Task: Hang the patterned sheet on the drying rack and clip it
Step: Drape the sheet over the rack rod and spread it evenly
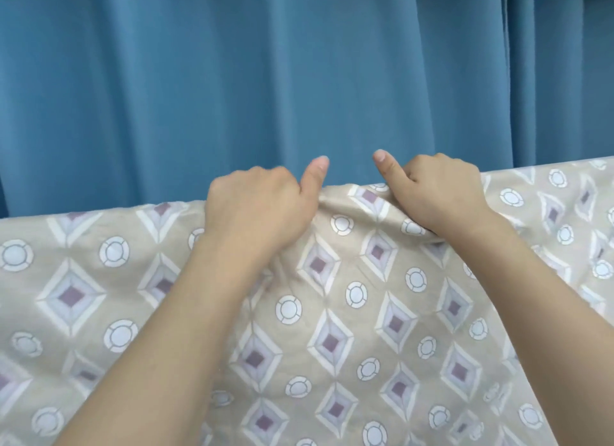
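Blue curtains (232, 80) hang in deep folds across the whole background, filling the upper half of the view. Below them a beige sheet (332, 312) printed with diamonds and pale circles is draped over a top line that runs from lower left to upper right (whatever bar carries it is hidden under the cloth). The sheet falls toward the camera and covers the entire lower half of the view.

Both bare forearms reach up from the bottom edge and meet at the sheet's upper fold, near the middle. The left hand (262, 206) lies knuckles up on the fold, its fingers (239, 183) curled over the far side and gripping the cloth, while the thumb sticks up free in front of the curtains. The right hand (442, 193) mirrors it just beside: fingers bent over the edge and clutching a bunched ridge of fabric, thumb raised and pointing toward the left thumb. The two hands are close but apart, with a small hump of wrinkled sheet between them.
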A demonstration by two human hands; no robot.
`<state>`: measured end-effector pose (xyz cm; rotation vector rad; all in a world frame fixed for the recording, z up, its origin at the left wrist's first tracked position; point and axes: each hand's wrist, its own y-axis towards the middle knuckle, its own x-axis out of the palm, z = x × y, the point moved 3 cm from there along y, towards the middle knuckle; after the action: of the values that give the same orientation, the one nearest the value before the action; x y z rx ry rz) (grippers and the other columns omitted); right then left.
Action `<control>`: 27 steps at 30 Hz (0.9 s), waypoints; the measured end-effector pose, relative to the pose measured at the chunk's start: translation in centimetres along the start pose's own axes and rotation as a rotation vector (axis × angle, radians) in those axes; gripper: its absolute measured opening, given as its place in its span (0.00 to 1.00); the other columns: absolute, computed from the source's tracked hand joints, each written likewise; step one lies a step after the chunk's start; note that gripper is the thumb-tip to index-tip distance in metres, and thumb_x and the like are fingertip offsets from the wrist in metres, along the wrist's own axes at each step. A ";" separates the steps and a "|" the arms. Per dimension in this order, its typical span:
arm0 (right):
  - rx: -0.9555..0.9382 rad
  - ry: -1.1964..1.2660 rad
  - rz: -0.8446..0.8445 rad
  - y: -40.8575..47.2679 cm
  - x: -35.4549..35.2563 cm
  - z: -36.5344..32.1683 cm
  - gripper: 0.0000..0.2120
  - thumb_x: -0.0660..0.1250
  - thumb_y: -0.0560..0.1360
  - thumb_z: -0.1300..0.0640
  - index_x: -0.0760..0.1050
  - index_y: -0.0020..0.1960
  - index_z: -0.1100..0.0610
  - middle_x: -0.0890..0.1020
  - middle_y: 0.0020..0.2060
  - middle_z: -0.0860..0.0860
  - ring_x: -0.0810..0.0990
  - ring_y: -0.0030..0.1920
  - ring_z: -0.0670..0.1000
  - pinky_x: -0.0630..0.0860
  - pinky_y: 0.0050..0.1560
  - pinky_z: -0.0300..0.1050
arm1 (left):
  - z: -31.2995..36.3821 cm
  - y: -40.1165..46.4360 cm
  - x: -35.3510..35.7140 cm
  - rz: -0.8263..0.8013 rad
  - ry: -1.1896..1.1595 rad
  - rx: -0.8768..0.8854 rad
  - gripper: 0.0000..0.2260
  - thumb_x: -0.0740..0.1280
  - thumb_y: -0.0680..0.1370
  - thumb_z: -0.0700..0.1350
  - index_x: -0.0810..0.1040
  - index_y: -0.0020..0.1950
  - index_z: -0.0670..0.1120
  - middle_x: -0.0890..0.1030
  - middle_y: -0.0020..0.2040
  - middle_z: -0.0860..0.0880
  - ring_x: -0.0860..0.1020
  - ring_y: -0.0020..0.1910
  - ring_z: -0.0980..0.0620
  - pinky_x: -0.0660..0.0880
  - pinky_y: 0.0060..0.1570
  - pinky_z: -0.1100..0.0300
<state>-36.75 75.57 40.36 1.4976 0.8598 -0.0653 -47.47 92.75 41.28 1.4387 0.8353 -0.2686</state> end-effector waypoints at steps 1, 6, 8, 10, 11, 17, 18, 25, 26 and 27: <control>-0.002 0.002 0.007 0.1 0.2 -0.1 0.34 0.43 0.79 0.35 0.60 0.26 0.58 0.69 0.23 0.54 0.68 0.27 0.54 0.57 0.29 0.45 | -0.1 0.9 -0.1 -0.085 -0.048 -0.023 0.33 0.38 0.80 0.65 0.71 0.35 0.46 0.73 0.34 0.49 0.70 0.35 0.46 0.63 0.39 0.54; 0.020 0.008 0.030 0.2 0.0 0.9 0.35 0.44 0.80 0.35 0.63 0.26 0.59 0.70 0.25 0.55 0.68 0.27 0.55 0.58 0.30 0.45 | 0.3 -2.1 0.9 0.307 -0.070 0.056 0.24 0.49 0.81 0.61 0.75 0.42 0.46 0.77 0.39 0.50 0.75 0.42 0.44 0.66 0.45 0.52; 0.033 0.016 0.047 -0.3 -0.5 1.5 0.34 0.45 0.80 0.37 0.63 0.26 0.59 0.70 0.24 0.55 0.68 0.27 0.56 0.57 0.30 0.45 | 1.1 -6.8 3.2 0.495 -0.195 0.202 0.19 0.59 0.78 0.59 0.76 0.58 0.46 0.77 0.56 0.45 0.74 0.58 0.42 0.63 0.65 0.44; 0.012 0.024 0.084 -0.7 -0.7 1.9 0.33 0.45 0.81 0.39 0.63 0.26 0.59 0.70 0.24 0.55 0.69 0.29 0.58 0.58 0.31 0.47 | 1.8 -11.3 7.0 0.474 -0.262 0.309 0.28 0.65 0.74 0.62 0.69 0.67 0.46 0.68 0.67 0.41 0.67 0.70 0.39 0.53 0.71 0.35; -0.028 0.040 0.119 -1.1 -0.6 1.8 0.32 0.45 0.82 0.40 0.64 0.27 0.59 0.70 0.25 0.55 0.70 0.31 0.60 0.60 0.34 0.48 | 2.0 -13.4 9.0 0.434 -0.238 0.328 0.33 0.66 0.72 0.65 0.67 0.69 0.47 0.65 0.69 0.41 0.64 0.71 0.38 0.52 0.71 0.33; -0.161 0.273 0.528 -8.2 3.2 1.4 0.21 0.56 0.81 0.49 0.70 0.69 0.59 0.67 0.69 0.61 0.66 0.69 0.60 0.60 0.68 0.61 | -0.2 -20.3 17.8 0.153 0.030 0.326 0.44 0.67 0.67 0.70 0.61 0.77 0.51 0.58 0.78 0.42 0.56 0.77 0.40 0.47 0.72 0.33; -0.163 0.306 0.515 -9.8 4.6 1.2 0.24 0.57 0.80 0.51 0.65 0.73 0.61 0.62 0.72 0.64 0.62 0.72 0.62 0.57 0.70 0.64 | -0.7 -20.9 18.6 0.128 0.048 0.342 0.44 0.68 0.67 0.70 0.61 0.77 0.51 0.57 0.78 0.43 0.56 0.77 0.40 0.47 0.72 0.33; -0.308 0.308 0.100 -20.7 16.3 -1.7 0.29 0.55 0.79 0.49 0.56 0.77 0.59 0.54 0.77 0.61 0.50 0.77 0.60 0.52 0.73 0.65 | -3.2 -23.7 22.9 -0.013 0.117 0.393 0.43 0.66 0.70 0.68 0.59 0.79 0.49 0.55 0.79 0.45 0.52 0.78 0.43 0.53 0.73 0.37; -0.328 0.297 0.054 -21.8 17.4 -1.9 0.29 0.55 0.79 0.49 0.56 0.77 0.59 0.54 0.77 0.61 0.50 0.78 0.59 0.51 0.74 0.65 | -3.7 -23.7 23.2 0.002 0.125 0.390 0.41 0.66 0.72 0.66 0.59 0.79 0.48 0.56 0.79 0.46 0.53 0.78 0.43 0.54 0.73 0.37; -0.337 0.288 0.013 -22.6 18.1 -1.9 0.29 0.55 0.79 0.49 0.57 0.77 0.59 0.54 0.77 0.60 0.50 0.78 0.59 0.51 0.74 0.64 | -4.3 -23.6 23.3 0.028 0.131 0.378 0.39 0.65 0.74 0.65 0.60 0.78 0.48 0.56 0.79 0.46 0.53 0.78 0.44 0.54 0.73 0.38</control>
<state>-36.86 82.66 12.23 1.2102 1.0337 0.2987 -47.54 100.32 8.73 1.8358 0.9023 -0.3259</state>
